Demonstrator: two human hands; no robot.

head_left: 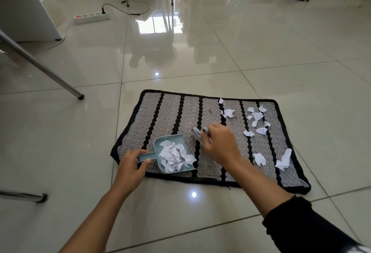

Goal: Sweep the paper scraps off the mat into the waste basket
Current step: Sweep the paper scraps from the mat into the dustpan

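Currently the mat (pixel 166 116), grey with black stripes and a black border, lies flat on a glossy tiled floor (pixel 261 52). Left hand (pixel 131 164) is at the mat's near-left edge, fingers and thumb closed around the handle of a pale blue dustpan (pixel 170 142); the pan rests on the mat with its open mouth facing right. Pan is loaded with a heap of crumpled white paper (pixel 174 155), some pieces hanging over its front lip. Right hand (pixel 218 144) is just to the right of the pan, over the middle of the mat, fingers curled tight around a small grey hand brush (pixel 197 133); only its end sticks out past the knuckles, blurred, so the bristles cannot be made out. A dark sleeve (pixel 297 224) covers the right forearm; left forearm is bare. Loose paper scraps (pixel 257 116) remain on the mat's right half: a cluster near the far-right corner, one of them marked in blue ink, a crumpled piece (pixel 227 112) just left of that cluster, and two larger pieces (pixel 259 159) near the right near edge. No waste basket visible in this view. Elsewhere: a white power strip (pixel 91 17) with a lit red switch lies on the floor far left, a slanted metal table leg (pixel 40 66) crosses the left side, and a white cabinet (pixel 22 8) stands at the upper left.
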